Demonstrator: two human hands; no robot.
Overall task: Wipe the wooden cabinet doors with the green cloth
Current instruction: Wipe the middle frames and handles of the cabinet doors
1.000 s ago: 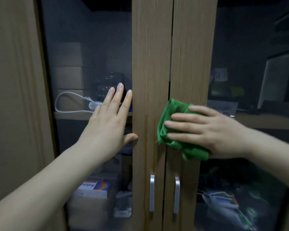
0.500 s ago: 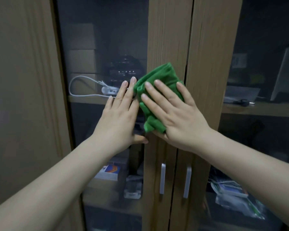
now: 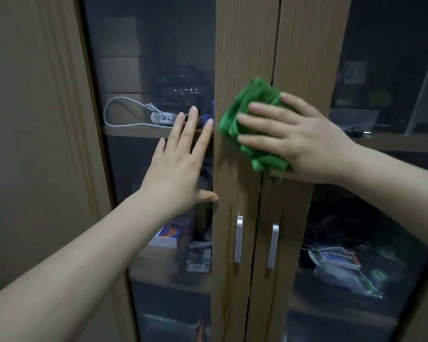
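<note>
Pressing green cloth (image 3: 251, 124) flat-fingered, right hand (image 3: 294, 141) blurred, left hand (image 3: 178, 166) released on glass, shelves dim

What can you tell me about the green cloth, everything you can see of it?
The green cloth is a bright green, soft, fuzzy-looking fabric, bunched into thick folds. It lies pressed flat against the wooden cabinet doors, across the seam between them, above the two metal handles. The right hand presses on it with straight, spread fingers, covering its right part. The left hand is apart from it.
</note>
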